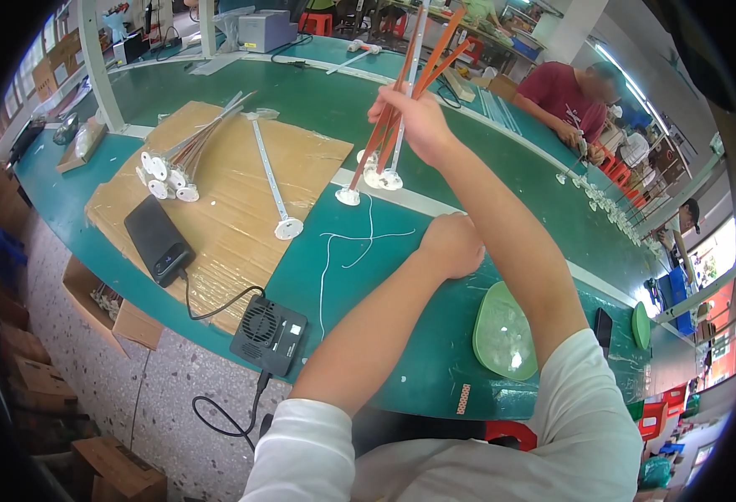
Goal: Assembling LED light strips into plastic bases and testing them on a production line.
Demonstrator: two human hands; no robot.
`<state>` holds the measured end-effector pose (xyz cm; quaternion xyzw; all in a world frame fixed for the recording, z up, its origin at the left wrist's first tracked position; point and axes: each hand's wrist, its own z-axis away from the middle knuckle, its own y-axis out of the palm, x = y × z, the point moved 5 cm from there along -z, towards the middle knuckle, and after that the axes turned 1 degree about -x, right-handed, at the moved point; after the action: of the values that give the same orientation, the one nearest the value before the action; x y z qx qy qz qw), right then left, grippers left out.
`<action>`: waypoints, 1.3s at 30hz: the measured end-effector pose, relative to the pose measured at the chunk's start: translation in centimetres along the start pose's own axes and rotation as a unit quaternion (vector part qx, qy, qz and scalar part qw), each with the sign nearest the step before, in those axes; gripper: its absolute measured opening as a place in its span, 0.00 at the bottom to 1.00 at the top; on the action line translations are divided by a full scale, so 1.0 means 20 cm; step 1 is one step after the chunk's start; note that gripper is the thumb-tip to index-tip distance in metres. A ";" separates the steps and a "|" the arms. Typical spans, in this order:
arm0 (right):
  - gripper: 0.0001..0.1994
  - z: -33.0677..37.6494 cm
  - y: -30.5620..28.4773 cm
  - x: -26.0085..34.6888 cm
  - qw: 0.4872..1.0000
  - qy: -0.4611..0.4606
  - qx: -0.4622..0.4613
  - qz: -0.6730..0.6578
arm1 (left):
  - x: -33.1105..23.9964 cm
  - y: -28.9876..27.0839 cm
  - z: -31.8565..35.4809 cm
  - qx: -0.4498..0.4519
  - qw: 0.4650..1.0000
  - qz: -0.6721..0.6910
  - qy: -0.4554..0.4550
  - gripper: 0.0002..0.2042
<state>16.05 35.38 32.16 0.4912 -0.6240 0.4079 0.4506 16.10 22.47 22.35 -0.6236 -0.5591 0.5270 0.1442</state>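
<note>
My right hand [418, 121] is raised over the green table [435, 351] and grips a bundle of long thin rods [401, 109], white and orange, with white round discs at their lower ends touching the table. My left hand [453, 243] rests as a closed fist on the table just below them, with nothing visible in it. A loose white string [343, 251] lies on the table left of that fist.
A cardboard sheet [225, 217] bears a pile of finished rods with discs [175, 167], one single rod [271, 180] and a black phone [158, 241]. A black box with a cable [269, 335] sits at the table edge. A green bowl [503, 333] lies right. A person in red [573, 100] works beyond.
</note>
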 end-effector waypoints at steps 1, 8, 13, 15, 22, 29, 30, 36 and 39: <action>0.09 0.00 0.03 -0.02 1.000 0.007 0.016 -0.018 | -0.01 -0.01 0.00 0.000 1.000 -0.002 -0.002 0.12; 0.17 -0.19 0.37 0.24 0.917 -0.136 -0.063 0.370 | -0.08 -0.08 0.02 -0.201 0.971 0.113 0.067 0.13; 0.22 -0.23 0.80 0.00 0.826 -0.011 0.110 0.552 | -0.09 -0.09 0.03 -0.112 0.991 0.049 0.062 0.12; 0.23 -0.12 0.90 -0.11 0.812 0.017 0.128 0.569 | -0.02 -0.03 0.05 0.022 0.999 -0.020 0.014 0.11; 0.19 -0.15 0.83 -0.29 0.813 0.115 0.168 0.546 | -0.04 -0.02 0.04 -0.058 0.996 -0.002 0.072 0.08; 0.13 -0.26 0.70 -0.17 0.944 0.219 0.093 0.231 | -0.01 0.02 0.06 -0.094 0.992 -0.038 0.079 0.07; 0.14 -0.24 0.73 -0.10 0.961 0.194 0.077 0.183 | 0.08 0.08 0.06 -0.126 0.988 0.046 0.083 0.06; 0.16 -0.21 0.64 0.10 1.000 0.006 0.019 0.015 | 0.06 0.07 0.07 -0.190 0.804 0.562 0.033 0.06; 0.14 -0.12 0.69 0.09 0.998 -0.046 0.039 0.036 | 0.05 0.03 0.07 -0.176 0.936 0.297 0.074 0.07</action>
<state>2.73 39.81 33.57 0.5036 -0.6452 0.4248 0.3869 15.16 22.58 20.91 -0.8137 -0.4201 0.3916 -0.0901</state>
